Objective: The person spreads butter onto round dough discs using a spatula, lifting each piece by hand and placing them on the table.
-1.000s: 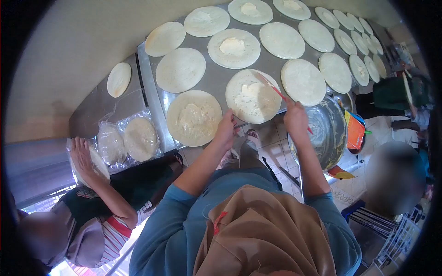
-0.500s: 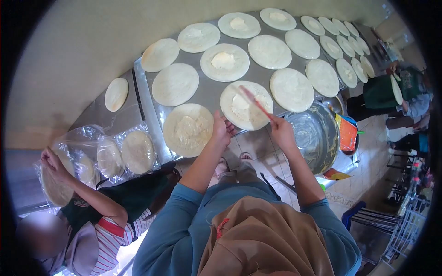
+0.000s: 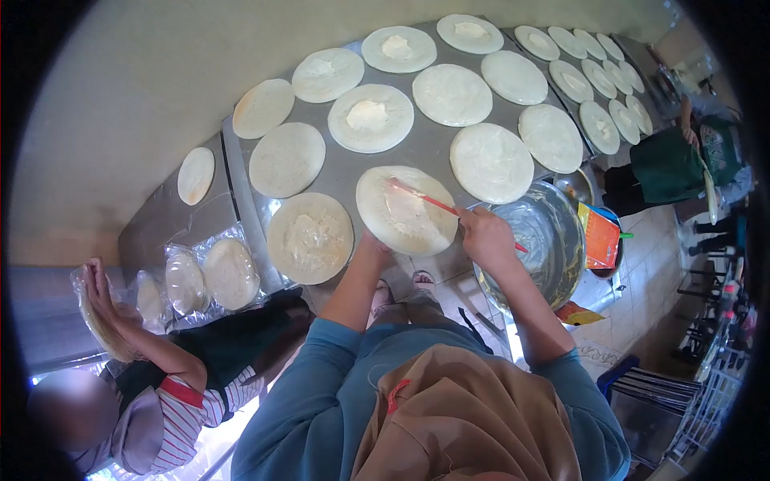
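My right hand (image 3: pixel 488 239) grips a thin red spatula (image 3: pixel 437 201); its tip lies on the pale creamy spread in the middle of a round flatbread (image 3: pixel 381 216). At that flatbread's near left edge is my left hand (image 3: pixel 375 248), its fingers hidden beneath the bread, which is tilted and raised at the table's edge. A second flatbread (image 3: pixel 310 239) with spread at its centre lies just to the left. Right beside my right hand stands a large metal bowl (image 3: pixel 553 240), its inside smeared with a pale creamy mix.
Several more flatbreads (image 3: pixel 451 94) cover the steel table (image 3: pixel 341 172), some with dollops of spread. At left, a co-worker's hands (image 3: pixel 100 293) hold a bagged flatbread near other bagged ones (image 3: pixel 232 274). An orange packet (image 3: pixel 601 239) sits beyond the bowl. Another person (image 3: pixel 690 160) stands far right.
My left hand has gone under the flatbread's edge and tilted it up. My right hand has turned the spatula flatter over the spread. The co-worker's hands have come together on a bag.
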`<state>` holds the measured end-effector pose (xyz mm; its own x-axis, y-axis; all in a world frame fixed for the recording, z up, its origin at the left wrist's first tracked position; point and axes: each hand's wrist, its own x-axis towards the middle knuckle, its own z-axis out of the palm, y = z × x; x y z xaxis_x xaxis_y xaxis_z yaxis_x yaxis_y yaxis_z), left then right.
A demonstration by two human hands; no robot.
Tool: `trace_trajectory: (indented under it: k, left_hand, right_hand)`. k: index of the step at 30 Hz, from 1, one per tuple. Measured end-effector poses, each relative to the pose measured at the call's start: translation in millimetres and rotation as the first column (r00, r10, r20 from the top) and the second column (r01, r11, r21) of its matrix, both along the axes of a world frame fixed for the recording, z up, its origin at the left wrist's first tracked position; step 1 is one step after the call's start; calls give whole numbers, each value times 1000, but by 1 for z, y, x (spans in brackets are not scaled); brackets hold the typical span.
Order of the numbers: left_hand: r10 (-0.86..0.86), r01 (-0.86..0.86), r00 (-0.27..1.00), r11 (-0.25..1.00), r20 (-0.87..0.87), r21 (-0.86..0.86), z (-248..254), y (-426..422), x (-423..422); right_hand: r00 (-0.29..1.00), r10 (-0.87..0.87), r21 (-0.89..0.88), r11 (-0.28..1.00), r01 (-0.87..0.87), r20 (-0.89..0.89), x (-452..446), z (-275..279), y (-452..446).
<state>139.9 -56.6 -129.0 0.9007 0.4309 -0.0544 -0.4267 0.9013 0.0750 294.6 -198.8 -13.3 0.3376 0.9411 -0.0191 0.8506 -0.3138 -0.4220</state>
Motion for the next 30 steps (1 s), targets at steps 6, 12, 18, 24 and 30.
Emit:
trace_trajectory:
  k: [6, 12, 18, 24, 30]
  left_hand:
    - [236, -234, 972, 956, 8, 180, 14, 5, 32]
    - [-369, 279, 884, 909, 286, 309, 24, -1, 50]
    - [-602, 497, 718, 795, 349, 349, 53, -23, 124]
    - [-512, 477, 836, 856, 200, 198, 62, -81, 144]
    - [-648, 631, 744, 762, 161, 148, 50, -152, 141]
  right_hand:
    - [995, 45, 288, 955, -70, 93, -30, 36, -40]
    - [946, -318, 399, 876, 269, 60, -1, 44, -52]
    - [946, -313, 333, 904, 269, 85, -56, 49, -97]
    - [830, -549, 457, 765, 454, 96, -46, 74, -146]
    - [618, -750, 392, 656, 645, 237, -100, 71, -178]
